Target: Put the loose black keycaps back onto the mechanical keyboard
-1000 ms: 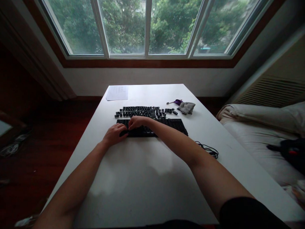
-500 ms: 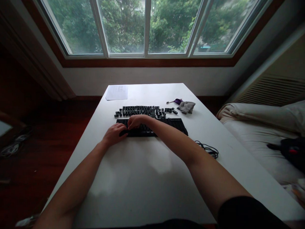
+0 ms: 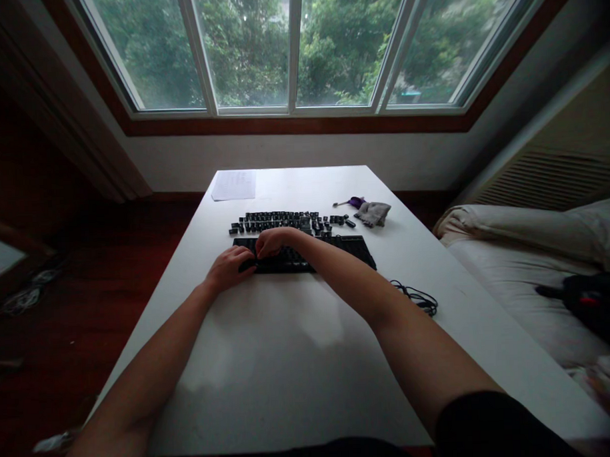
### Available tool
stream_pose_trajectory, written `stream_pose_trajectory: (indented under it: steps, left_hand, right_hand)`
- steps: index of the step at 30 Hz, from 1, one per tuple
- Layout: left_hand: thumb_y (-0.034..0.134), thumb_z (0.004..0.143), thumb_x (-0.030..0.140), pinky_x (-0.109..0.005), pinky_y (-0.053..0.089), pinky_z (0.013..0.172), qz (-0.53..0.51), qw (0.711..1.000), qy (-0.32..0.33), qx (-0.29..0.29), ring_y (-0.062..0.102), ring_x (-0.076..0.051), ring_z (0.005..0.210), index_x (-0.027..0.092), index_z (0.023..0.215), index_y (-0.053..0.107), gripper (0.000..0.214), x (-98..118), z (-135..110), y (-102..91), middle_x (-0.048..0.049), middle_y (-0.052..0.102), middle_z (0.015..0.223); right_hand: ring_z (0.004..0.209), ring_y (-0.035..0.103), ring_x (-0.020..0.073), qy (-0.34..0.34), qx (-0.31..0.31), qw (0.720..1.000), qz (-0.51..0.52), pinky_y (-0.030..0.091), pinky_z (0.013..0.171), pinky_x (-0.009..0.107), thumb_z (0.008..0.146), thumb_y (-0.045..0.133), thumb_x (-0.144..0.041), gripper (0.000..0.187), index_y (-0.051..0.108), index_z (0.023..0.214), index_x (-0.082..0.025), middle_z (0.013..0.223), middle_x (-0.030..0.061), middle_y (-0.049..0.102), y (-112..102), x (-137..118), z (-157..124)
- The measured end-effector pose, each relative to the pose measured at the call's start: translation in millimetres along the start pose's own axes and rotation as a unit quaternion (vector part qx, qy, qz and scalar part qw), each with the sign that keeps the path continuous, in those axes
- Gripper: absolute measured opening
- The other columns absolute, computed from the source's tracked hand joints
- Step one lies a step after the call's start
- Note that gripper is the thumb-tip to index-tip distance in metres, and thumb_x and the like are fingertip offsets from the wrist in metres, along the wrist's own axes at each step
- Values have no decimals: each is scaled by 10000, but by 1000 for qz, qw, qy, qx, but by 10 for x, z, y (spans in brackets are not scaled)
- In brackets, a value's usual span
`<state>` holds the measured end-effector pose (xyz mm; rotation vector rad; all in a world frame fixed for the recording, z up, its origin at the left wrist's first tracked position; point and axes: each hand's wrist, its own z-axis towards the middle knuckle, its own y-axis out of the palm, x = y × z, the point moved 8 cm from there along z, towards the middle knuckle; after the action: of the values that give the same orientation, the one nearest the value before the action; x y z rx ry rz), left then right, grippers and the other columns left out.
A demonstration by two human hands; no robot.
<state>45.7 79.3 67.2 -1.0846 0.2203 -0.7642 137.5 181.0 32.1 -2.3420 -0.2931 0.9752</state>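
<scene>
A black keyboard (image 3: pixel 345 246) lies flat across the white table. Its left end is held by my left hand (image 3: pixel 229 266), with the thumb along the front edge and the fingers over the top. My right hand (image 3: pixel 270 243) is closed in a pinch over the left part of the keyboard, close beside the left fingertips. What the right fingers hold, if anything, is too small and hidden to make out. Just behind the keyboard, loose black keycaps (image 3: pixel 272 220) stand in rows, some partly covered by my right hand and wrist.
On the table (image 3: pixel 290 362), a grey cloth (image 3: pixel 373 214) and a purple-handled brush-like tool (image 3: pixel 357 202) lie at the back right. Paper sheets (image 3: pixel 233 185) rest at the far left corner. A coiled black cable (image 3: pixel 420 299) sits right of my right forearm.
My right hand and wrist have shifted very slightly over the keyboard, still pinched. My left hand keeps its place on the keyboard's left end.
</scene>
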Motion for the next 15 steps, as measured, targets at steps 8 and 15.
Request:
stream_pose_trajectory:
  steps: [8, 15]
  left_hand:
    - [655, 906, 328, -414, 543, 865, 3, 1000, -8, -13, 642, -248, 988, 250, 1087, 672, 198, -10, -5, 6, -72, 692, 1069]
    - [654, 905, 326, -410, 546, 850, -1, 1000, -4, -5, 646, -241, 974, 256, 1085, 672, 194, 4, -2, -10, -68, 691, 1054]
  right_hand:
    - [577, 558, 77, -9, 17, 1000, -5, 470, 616, 204, 891, 711, -252, 190, 708, 1049, -146, 637, -55, 573, 2, -26, 15]
    - [558, 537, 72, -1, 3, 1000, 14, 460, 603, 200, 870, 721, -245, 181, 711, 1014, -135, 622, -60, 557, 2, 6, 9]
